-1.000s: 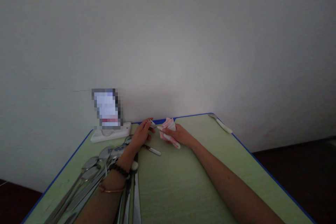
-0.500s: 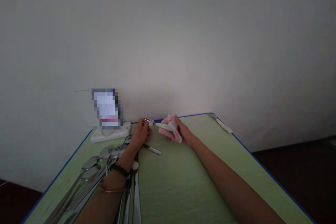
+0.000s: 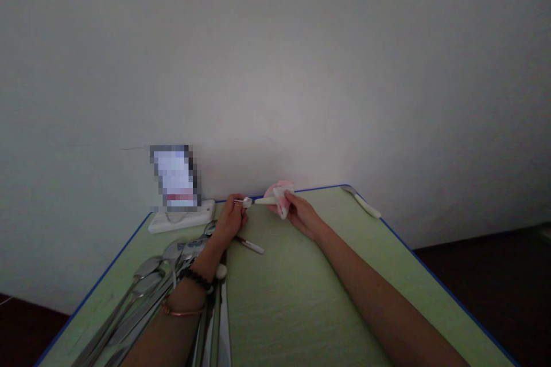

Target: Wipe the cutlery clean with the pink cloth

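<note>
A white-handled utensil (image 3: 263, 201) is stretching above the far edge of the green table (image 3: 293, 304) from the left hand (image 3: 231, 217), which is pinching its metal end, to the right hand (image 3: 305, 215), which is clamping a pink-and-white cloth (image 3: 280, 196) against its handle. Metal spoons (image 3: 148, 266) are lying at left, while another white-handled utensil (image 3: 365, 205) is resting by the right edge.

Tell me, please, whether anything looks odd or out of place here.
The screen at left shows as coarse blocks, unlike its sharper surroundings. On the wall just left of it runs a thin dark line, perhaps a scratch or crack.
</note>
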`<state>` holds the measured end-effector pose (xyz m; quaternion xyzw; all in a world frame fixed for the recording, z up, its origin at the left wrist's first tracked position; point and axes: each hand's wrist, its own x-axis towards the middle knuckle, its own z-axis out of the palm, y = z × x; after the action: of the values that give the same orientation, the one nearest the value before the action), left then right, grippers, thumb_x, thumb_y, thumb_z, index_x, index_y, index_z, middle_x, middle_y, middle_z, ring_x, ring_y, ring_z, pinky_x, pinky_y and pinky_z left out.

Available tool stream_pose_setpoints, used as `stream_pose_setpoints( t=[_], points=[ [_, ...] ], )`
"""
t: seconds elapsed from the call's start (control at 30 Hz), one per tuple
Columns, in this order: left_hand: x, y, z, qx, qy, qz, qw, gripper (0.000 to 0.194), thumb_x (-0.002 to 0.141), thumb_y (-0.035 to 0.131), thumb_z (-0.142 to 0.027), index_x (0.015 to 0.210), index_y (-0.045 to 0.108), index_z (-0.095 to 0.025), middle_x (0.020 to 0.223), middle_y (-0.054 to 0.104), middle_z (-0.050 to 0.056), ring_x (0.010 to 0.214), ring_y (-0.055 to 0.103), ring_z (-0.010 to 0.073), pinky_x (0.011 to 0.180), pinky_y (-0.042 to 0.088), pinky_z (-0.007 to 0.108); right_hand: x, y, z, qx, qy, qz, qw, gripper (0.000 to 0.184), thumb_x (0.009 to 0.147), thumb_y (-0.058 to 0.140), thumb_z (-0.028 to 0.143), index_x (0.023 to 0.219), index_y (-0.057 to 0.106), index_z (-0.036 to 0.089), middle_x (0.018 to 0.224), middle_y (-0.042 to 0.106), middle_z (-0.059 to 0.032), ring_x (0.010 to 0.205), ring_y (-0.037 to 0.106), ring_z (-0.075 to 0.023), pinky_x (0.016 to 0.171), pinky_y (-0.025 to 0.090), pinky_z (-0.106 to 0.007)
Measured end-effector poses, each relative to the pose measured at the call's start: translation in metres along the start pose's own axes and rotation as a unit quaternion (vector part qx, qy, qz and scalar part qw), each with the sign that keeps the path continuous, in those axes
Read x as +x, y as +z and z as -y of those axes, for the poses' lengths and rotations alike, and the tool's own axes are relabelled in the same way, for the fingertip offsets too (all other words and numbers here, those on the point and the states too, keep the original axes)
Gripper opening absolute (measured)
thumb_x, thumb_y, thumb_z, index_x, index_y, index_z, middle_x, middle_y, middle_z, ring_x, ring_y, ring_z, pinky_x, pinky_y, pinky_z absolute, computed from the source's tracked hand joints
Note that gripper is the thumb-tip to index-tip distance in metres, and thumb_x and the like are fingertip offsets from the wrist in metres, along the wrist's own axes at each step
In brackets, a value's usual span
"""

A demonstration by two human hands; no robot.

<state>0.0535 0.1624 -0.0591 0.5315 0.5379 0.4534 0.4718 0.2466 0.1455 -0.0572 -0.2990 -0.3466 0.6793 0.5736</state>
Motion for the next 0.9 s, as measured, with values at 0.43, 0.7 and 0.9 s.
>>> stream_pose_setpoints(
  t=[0.43,0.7,0.9],
  points=[
    [-0.009,0.003,-0.009,0.002,0.092,0.051,0.994,0.012,0.078,0.044,-0.023,0.080,0.055,-0.017,0.045,0.035,-0.010,0.034,0.037,0.0073,0.034,0.028,0.016,-0.007,0.005,0.005,-0.294,-0.012,0.072,0.953,0.047,0.081,0.045,0.057,0.086,0.066,0.015,0.078,0.067,-0.0030,0.075,0.058,-0.0157,0.077,0.043,-0.031],
    [-0.008,0.003,-0.007,0.024,0.114,0.034,0.993,0.012,0.078,0.043,-0.025,0.082,0.052,-0.018,0.044,0.038,-0.011,0.034,0.039,0.0086,0.036,0.029,0.017,-0.010,0.005,0.015,-0.348,-0.030,0.157,0.924,0.035,0.076,0.055,0.047,0.085,0.069,0.016,0.083,0.068,-0.0040,0.080,0.057,-0.0188,0.075,0.042,-0.031],
    [-0.010,0.003,-0.009,0.051,0.124,0.030,0.991,0.013,0.079,0.042,-0.022,0.081,0.054,-0.019,0.042,0.041,-0.010,0.034,0.040,0.0101,0.038,0.031,0.019,-0.012,0.009,0.012,-0.368,-0.011,0.160,0.916,0.032,0.072,0.062,0.037,0.094,0.064,0.014,0.086,0.064,-0.0019,0.074,0.054,-0.0138,0.070,0.041,-0.027]
  ],
)
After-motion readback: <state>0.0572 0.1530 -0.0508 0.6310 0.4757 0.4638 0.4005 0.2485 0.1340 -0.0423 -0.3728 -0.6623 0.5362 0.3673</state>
